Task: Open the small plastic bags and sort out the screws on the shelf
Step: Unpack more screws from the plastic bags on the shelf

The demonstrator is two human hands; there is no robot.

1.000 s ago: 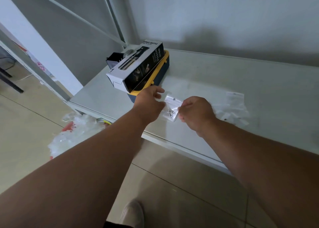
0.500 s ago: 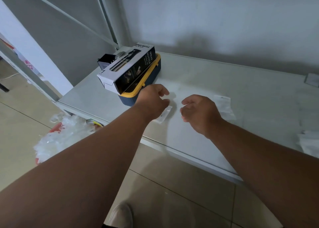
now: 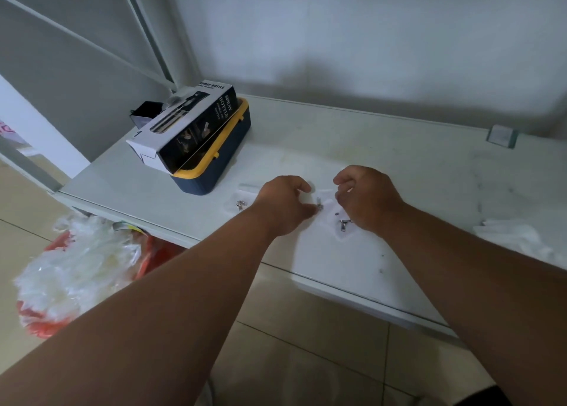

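Fingers of both hands hide most of bag.

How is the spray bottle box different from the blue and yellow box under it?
The spray bottle box is black and white cardboard with printed words; the blue box is dark blue with a yellow rim. The spray bottle box lies tilted on top; the blue box sits flat on the shelf. Both are long boxes at the shelf's left end.

Two bare arms — no sleeves, nothing worn on left hand or right hand — no rings, no watch.
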